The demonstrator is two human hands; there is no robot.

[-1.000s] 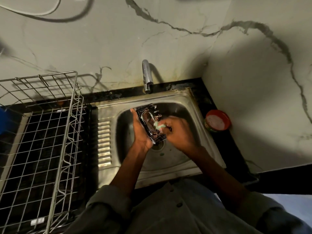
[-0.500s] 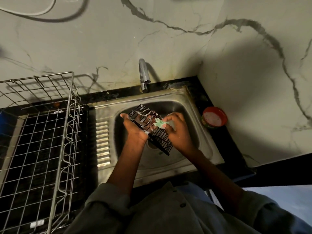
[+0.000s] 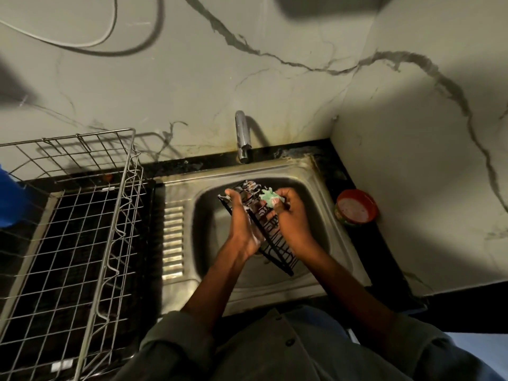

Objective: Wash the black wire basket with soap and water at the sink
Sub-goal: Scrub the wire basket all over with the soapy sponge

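Black wire basket (image 3: pixel 277 244) sits tilted over the sink (image 3: pixel 308 171) bowl, held between both hands, its long side running from 11 o'clock down to 5 o'clock across the basin. White suds cling to the upper wires.

Left hand (image 3: pixel 243 224): palm against the basket's left side, fingers reaching up along the frame and gripping it. Foam on the heel of the palm.

Right hand (image 3: pixel 292 220): fingers curled round a green scrub pad (image 3: pixel 268 197), pressed onto the basket's top end at about 12 o'clock of the bowl.

Tap (image 3: pixel 241 136) stands at 12 o'clock behind the sink, spout over the back rim. I can't tell from here whether water is running.

Red bowl (image 3: pixel 356 207) with pale soapy contents rests on the black tabletop (image 3: pixel 384 259) at 3 o'clock, near the wall corner, apart from the sink.

Steel wire dish rack (image 3: pixel 82 215) stands at 9 o'clock, just beside the ribbed drainer. Something blue (image 3: pixel 11 199) shows at the far left edge, too cropped to identify.

Grey sleeves (image 3: pixel 176 345) at 6 o'clock.
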